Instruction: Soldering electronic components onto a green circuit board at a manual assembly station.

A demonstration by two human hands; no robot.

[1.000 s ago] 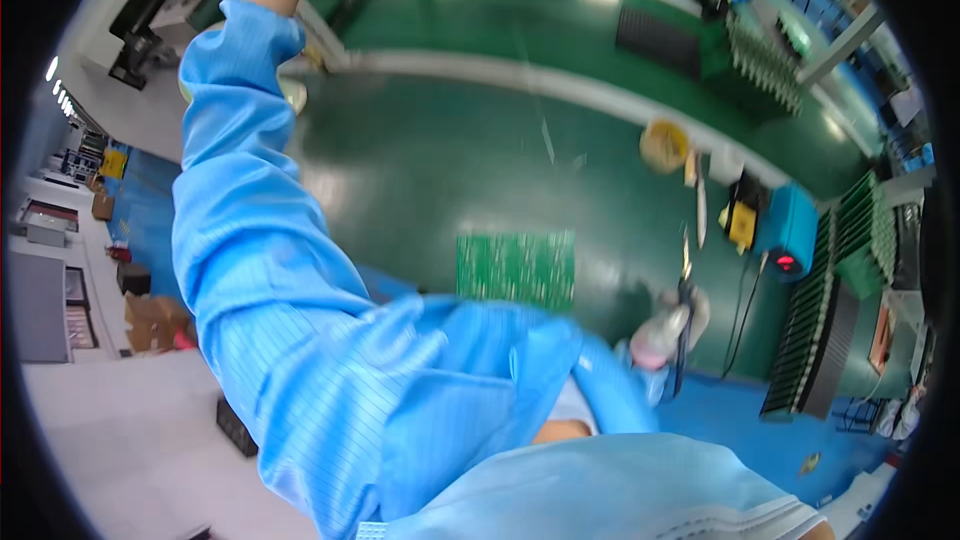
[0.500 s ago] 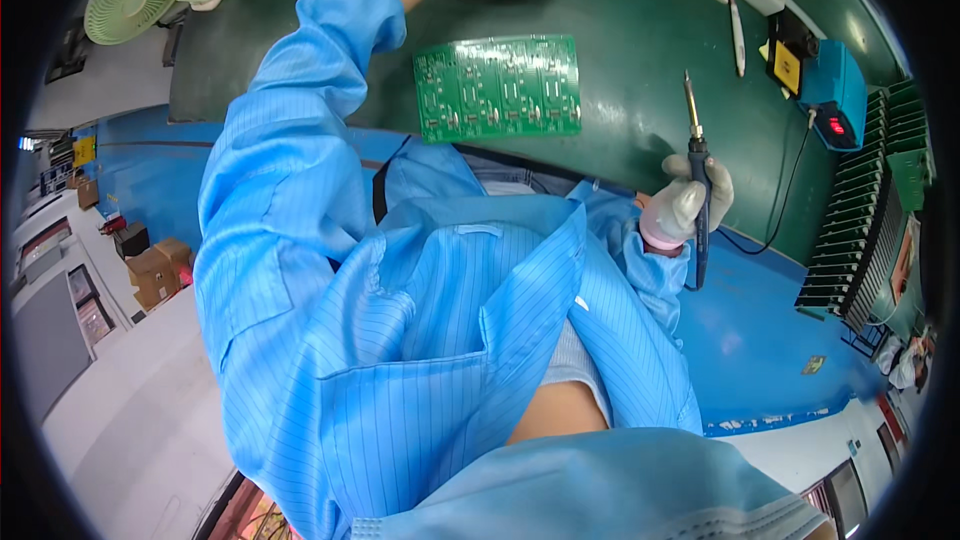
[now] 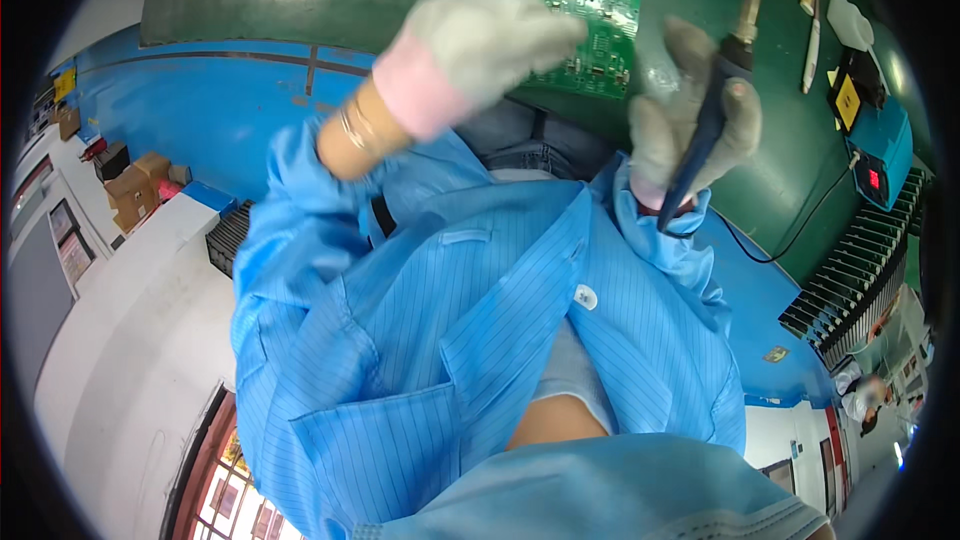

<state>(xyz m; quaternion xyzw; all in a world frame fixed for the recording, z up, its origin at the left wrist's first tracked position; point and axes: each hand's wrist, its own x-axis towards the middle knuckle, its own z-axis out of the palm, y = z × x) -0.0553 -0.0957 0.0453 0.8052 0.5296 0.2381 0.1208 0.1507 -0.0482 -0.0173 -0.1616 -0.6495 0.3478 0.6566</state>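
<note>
In my right hand (image 3: 742, 118), gloved in white, is a soldering iron (image 3: 705, 130) with a dark blue handle, held upright at the right of the workbench. Its metal end runs off the top of the view. My left hand (image 3: 490, 45), in a white glove with a pink cuff, hovers over a green circuit board (image 3: 610, 40) and hides part of it. The left fingers are drawn together and blurred; what they hold, if anything, cannot be made out. A thin line rises from the board's far edge.
At the right stands a blue soldering station (image 3: 883, 155) with a lit red display and a black cord (image 3: 775, 258). A white-handled tool (image 3: 811, 50) lies left of it on the green bench (image 3: 280, 0). A black slotted rack (image 3: 850, 275) fills the right edge.
My left hand has come back from the far side of the bench to above the board. My right hand has lifted the soldering iron higher. The view has shifted.
</note>
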